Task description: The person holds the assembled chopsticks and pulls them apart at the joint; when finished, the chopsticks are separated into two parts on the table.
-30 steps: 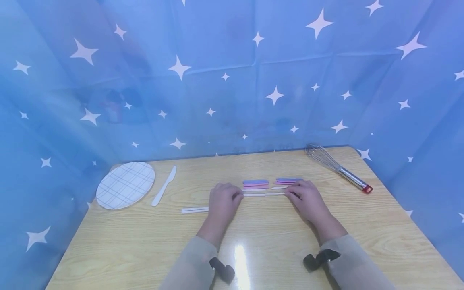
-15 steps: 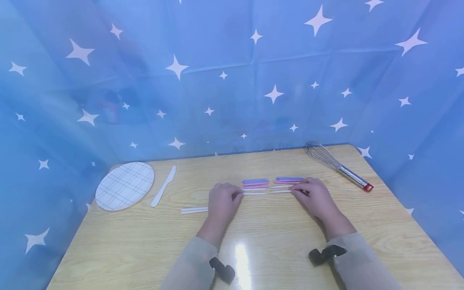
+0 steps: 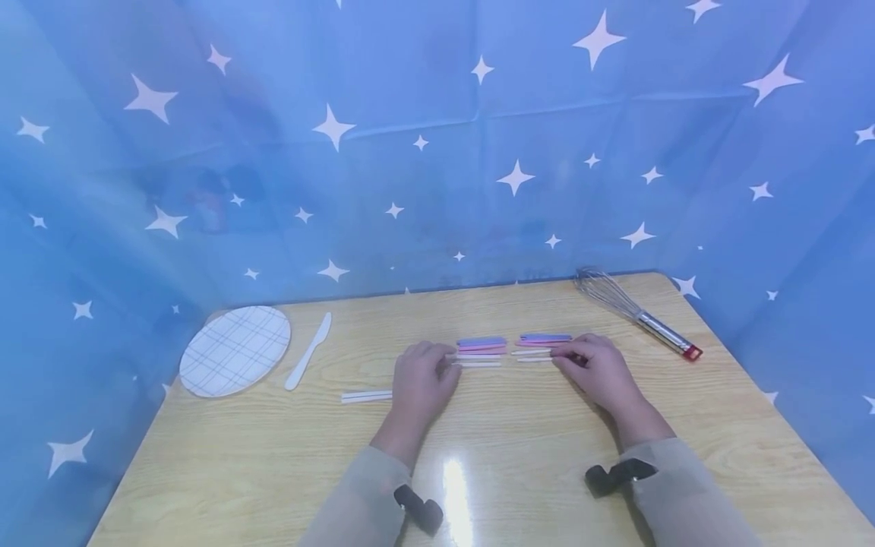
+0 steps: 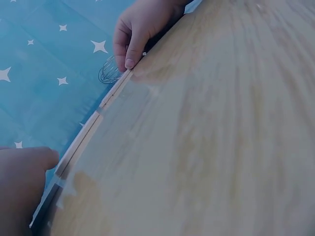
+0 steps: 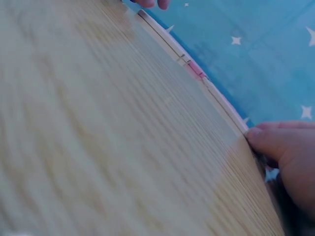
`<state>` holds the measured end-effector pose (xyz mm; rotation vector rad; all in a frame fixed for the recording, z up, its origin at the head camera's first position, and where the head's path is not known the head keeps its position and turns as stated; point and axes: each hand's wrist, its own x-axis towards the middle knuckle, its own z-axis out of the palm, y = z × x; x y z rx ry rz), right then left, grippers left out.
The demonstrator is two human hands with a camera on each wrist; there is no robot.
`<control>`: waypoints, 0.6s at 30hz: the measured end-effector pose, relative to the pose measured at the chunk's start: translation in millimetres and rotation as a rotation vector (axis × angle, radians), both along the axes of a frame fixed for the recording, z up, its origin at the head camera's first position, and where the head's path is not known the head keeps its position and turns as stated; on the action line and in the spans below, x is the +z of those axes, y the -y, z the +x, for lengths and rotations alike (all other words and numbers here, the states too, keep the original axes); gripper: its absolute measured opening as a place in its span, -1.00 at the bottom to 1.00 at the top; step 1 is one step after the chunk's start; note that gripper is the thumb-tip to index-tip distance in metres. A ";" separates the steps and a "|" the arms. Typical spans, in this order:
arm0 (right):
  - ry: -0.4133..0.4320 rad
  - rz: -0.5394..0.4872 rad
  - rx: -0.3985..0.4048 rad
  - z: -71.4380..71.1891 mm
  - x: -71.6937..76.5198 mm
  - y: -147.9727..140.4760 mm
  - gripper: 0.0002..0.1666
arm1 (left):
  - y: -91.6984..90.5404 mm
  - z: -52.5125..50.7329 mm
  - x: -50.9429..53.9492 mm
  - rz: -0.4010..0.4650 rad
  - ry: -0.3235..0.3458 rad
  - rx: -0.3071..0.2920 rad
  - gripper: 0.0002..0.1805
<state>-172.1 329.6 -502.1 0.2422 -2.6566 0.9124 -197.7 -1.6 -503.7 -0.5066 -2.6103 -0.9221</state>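
In the head view, thin sticks lie in two side-by-side groups: a left group [image 3: 481, 347] and a right group [image 3: 543, 339], each with purple, pink and white ones. My right hand [image 3: 593, 371] pinches the outer end of the nearest white stick [image 3: 535, 359] in the right group; the right wrist view shows the thumb [image 5: 266, 140] at that end. My left hand [image 3: 418, 380] is by the outer ends of the left group, thumb and forefinger slightly apart around the nearest white stick [image 3: 481, 365]. Contact there is unclear.
A few more white sticks [image 3: 367, 396] lie left of my left wrist. Farther left are a white knife [image 3: 309, 351] and a checked plate [image 3: 235, 351]. A whisk [image 3: 639, 315] rests at the back right of the wooden table [image 3: 519, 471]. A blue starry curtain [image 3: 410, 175] hangs behind.
My right hand has moved right and slightly away from me with its white stick, opening a gap between the two nearest white sticks. The left thumb and forefinger have parted slightly.
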 end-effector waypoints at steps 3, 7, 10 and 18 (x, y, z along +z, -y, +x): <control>-0.003 -0.036 -0.020 0.6 -0.6 3.8 -0.88 | 1.4 1.3 -0.8 0.018 -0.029 -0.009 -0.80; -0.023 -0.055 -0.051 2.2 -0.9 9.1 -0.91 | 2.4 2.8 -3.7 0.041 -0.085 -0.030 -0.87; -0.063 -0.053 -0.066 2.9 0.4 14.1 -0.91 | 2.7 3.2 -4.6 0.054 -0.149 -0.042 -0.91; -0.103 -0.015 -0.052 3.3 3.3 32.5 -0.91 | 4.9 4.1 -3.5 0.054 -0.219 -0.042 -0.91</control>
